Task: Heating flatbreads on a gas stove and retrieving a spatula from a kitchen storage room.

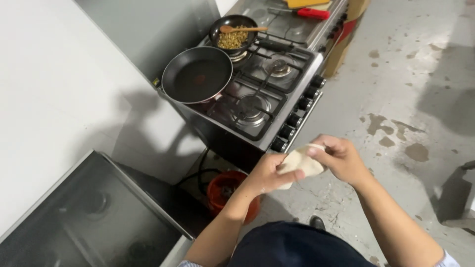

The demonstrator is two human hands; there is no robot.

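Observation:
A pale, flattened piece of dough (300, 163) is held between both my hands in front of my body. My left hand (269, 174) grips its lower left side with the thumb lying across it. My right hand (340, 158) pinches its upper right edge. The dough hangs above the floor, just in front of a gas stove (262, 94). On the stove's near left burner sits a large empty black frying pan (197, 75). Behind it a smaller black pan (232, 30) holds yellowish food and a wooden spoon (242, 29).
An orange bucket (228, 194) stands on the floor beside the stove, below my left arm. A second dark cooktop (94, 222) lies at the lower left against the white wall. The stove's black knobs (299, 110) face me. The grey concrete floor (405, 99) is stained.

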